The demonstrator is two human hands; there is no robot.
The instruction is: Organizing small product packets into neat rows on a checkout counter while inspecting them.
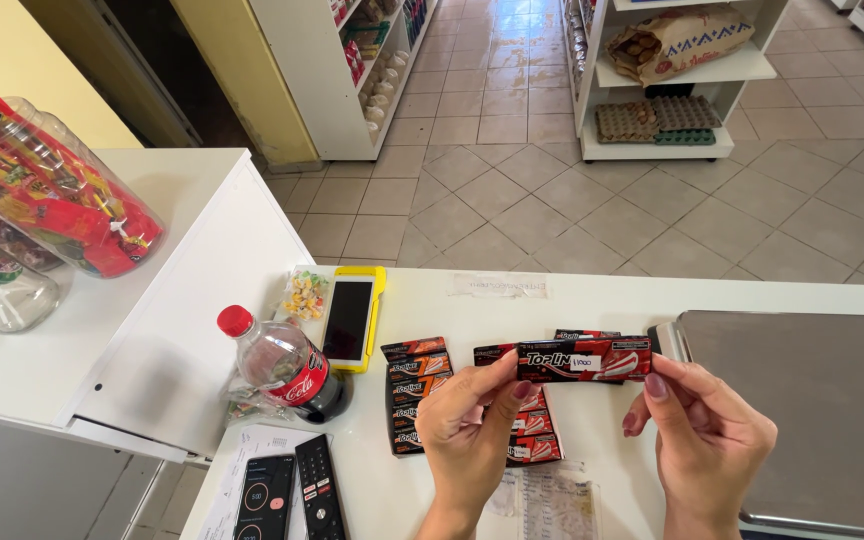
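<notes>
Red and black, the long gum pack [584, 359] hangs just above the white desk [612, 300], pinched at its ends by the fingers of the left hand [467, 430] and right hand [707, 440]. Beneath it lie matching packs [417, 392]; left of them stands a red-capped soda bottle [282, 362].

Soda bottle [282, 362] beside yellow-cased phone [350, 318]; remote [318, 492], candy jars [52, 200] left; scale [822, 400] right; egg trays [657, 120] shelved.
</notes>
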